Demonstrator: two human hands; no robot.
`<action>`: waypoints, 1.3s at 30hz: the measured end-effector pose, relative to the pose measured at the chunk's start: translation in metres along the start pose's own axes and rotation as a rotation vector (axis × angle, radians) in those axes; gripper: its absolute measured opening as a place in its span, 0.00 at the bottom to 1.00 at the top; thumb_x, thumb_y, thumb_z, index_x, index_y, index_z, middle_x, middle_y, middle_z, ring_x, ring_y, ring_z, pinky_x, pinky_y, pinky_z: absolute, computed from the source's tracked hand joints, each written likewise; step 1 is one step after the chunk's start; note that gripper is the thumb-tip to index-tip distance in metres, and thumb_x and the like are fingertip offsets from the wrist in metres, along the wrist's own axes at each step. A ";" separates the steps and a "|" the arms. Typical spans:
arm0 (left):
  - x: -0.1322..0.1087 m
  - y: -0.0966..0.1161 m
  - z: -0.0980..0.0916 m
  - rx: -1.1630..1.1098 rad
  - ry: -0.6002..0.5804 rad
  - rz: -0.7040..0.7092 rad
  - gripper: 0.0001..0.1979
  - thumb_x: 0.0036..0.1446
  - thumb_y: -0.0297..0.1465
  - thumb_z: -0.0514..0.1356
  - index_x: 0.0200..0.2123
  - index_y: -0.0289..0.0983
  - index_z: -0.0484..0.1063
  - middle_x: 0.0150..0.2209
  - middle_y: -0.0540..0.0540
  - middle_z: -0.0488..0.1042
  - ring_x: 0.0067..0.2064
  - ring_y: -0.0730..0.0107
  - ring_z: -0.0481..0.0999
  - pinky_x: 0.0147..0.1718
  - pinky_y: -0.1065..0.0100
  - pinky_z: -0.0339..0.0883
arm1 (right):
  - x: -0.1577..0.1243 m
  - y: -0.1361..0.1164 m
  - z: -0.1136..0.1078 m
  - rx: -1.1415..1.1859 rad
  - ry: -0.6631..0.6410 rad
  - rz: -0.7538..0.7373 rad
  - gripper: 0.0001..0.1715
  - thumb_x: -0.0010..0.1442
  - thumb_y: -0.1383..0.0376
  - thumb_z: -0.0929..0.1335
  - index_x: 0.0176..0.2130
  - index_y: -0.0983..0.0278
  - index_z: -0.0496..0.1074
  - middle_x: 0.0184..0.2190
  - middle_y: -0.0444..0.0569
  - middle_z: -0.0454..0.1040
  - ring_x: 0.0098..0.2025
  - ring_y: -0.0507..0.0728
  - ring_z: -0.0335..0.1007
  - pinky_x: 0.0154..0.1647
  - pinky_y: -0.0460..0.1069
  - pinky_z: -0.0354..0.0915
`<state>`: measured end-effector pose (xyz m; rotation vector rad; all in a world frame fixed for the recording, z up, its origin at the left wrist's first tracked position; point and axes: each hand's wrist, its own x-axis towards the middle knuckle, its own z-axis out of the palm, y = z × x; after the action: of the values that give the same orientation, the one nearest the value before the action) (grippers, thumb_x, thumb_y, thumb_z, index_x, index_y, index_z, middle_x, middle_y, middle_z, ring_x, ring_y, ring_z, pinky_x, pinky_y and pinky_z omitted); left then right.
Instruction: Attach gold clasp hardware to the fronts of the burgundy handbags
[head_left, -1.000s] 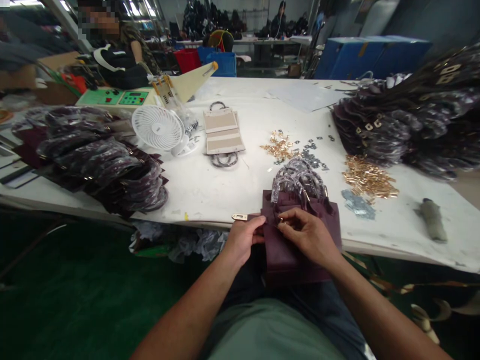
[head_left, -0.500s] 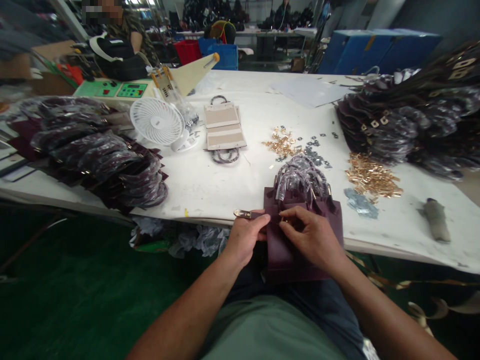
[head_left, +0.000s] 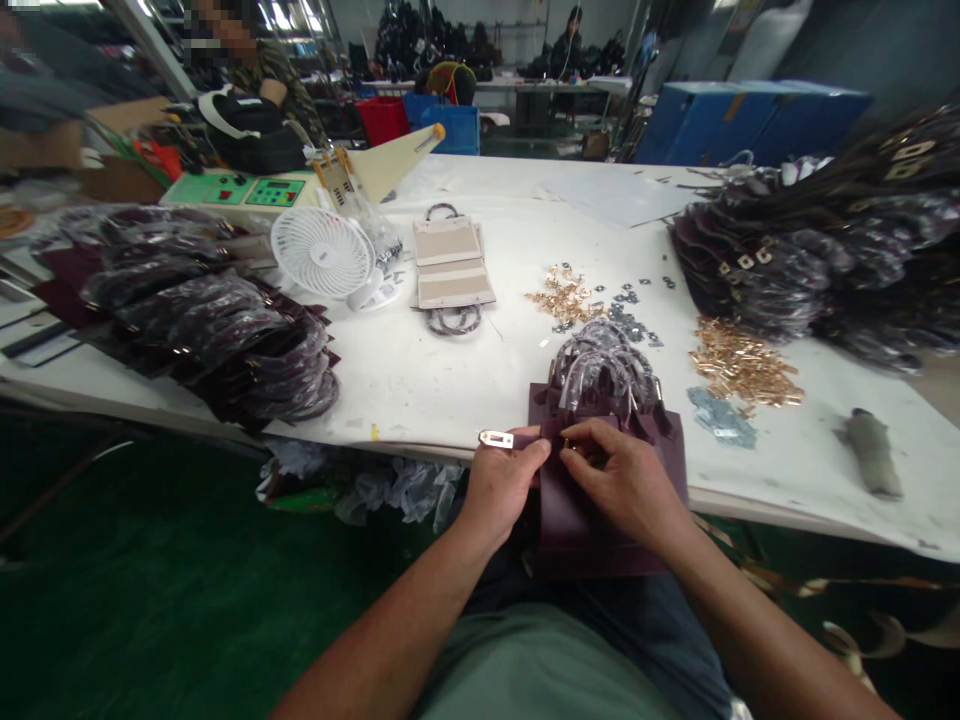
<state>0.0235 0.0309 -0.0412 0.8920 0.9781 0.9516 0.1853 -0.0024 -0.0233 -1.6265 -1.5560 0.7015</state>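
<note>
A dark maroon handbag with plastic-wrapped handles lies in front of me, across my lap and the table edge. My left hand is closed on a maroon strap at the bag's left side; a gold slotted metal plate sits on the strap's end, beyond my fingers. My right hand pinches a small gold metal piece against the bag's surface, thumb and forefinger together. Most of that piece is hidden by the fingers.
Gold fittings and grey metal plates lie right of the bag. Wrapped bags are heaped at left and right. A white fan and a flat beige-lined bag piece stand farther back. A person is beyond the table.
The gold plate on the strap has turned its flat face up toward me. My right hand keeps its pinch in nearly the same spot. The whole view has shifted slightly.
</note>
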 end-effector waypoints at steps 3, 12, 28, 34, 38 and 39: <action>0.001 -0.004 -0.002 0.058 0.008 0.013 0.17 0.54 0.35 0.69 0.46 0.35 0.83 0.33 0.44 0.83 0.34 0.60 0.81 0.31 0.66 0.75 | 0.002 -0.002 -0.003 -0.023 -0.052 -0.002 0.09 0.62 0.61 0.69 0.41 0.59 0.78 0.31 0.45 0.80 0.33 0.57 0.75 0.35 0.50 0.67; 0.001 -0.017 -0.002 0.124 0.051 0.052 0.14 0.55 0.36 0.69 0.45 0.39 0.84 0.36 0.45 0.84 0.37 0.59 0.82 0.34 0.67 0.74 | 0.002 -0.001 -0.007 -0.010 -0.105 0.018 0.07 0.61 0.63 0.68 0.37 0.58 0.77 0.28 0.42 0.78 0.30 0.56 0.73 0.32 0.49 0.64; 0.002 -0.008 -0.006 0.261 -0.043 0.121 0.17 0.59 0.39 0.67 0.49 0.40 0.83 0.39 0.45 0.85 0.41 0.57 0.82 0.42 0.63 0.75 | 0.006 0.008 -0.003 0.109 -0.013 0.094 0.07 0.59 0.61 0.71 0.40 0.59 0.77 0.32 0.44 0.80 0.34 0.57 0.77 0.36 0.50 0.68; 0.002 -0.007 -0.005 0.198 0.002 0.067 0.22 0.57 0.42 0.69 0.51 0.38 0.82 0.44 0.41 0.85 0.45 0.53 0.83 0.44 0.61 0.77 | 0.010 0.002 0.005 0.140 0.047 0.050 0.07 0.62 0.62 0.71 0.41 0.58 0.79 0.32 0.44 0.81 0.34 0.57 0.77 0.38 0.50 0.69; 0.015 0.001 -0.008 0.078 0.038 0.000 0.29 0.53 0.44 0.72 0.55 0.36 0.78 0.47 0.39 0.83 0.45 0.53 0.83 0.40 0.62 0.78 | 0.008 -0.001 0.000 0.199 0.135 0.015 0.15 0.60 0.61 0.74 0.48 0.58 0.78 0.29 0.42 0.78 0.31 0.55 0.75 0.34 0.49 0.68; 0.020 0.004 -0.011 0.079 0.045 -0.003 0.30 0.53 0.45 0.72 0.55 0.36 0.78 0.47 0.40 0.83 0.45 0.54 0.83 0.39 0.63 0.78 | 0.007 0.003 -0.006 0.193 0.185 0.000 0.15 0.61 0.59 0.74 0.48 0.58 0.78 0.30 0.42 0.78 0.31 0.56 0.75 0.35 0.49 0.68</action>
<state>0.0180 0.0529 -0.0466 0.9385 1.0614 0.9389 0.1928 0.0040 -0.0216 -1.5027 -1.3154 0.6599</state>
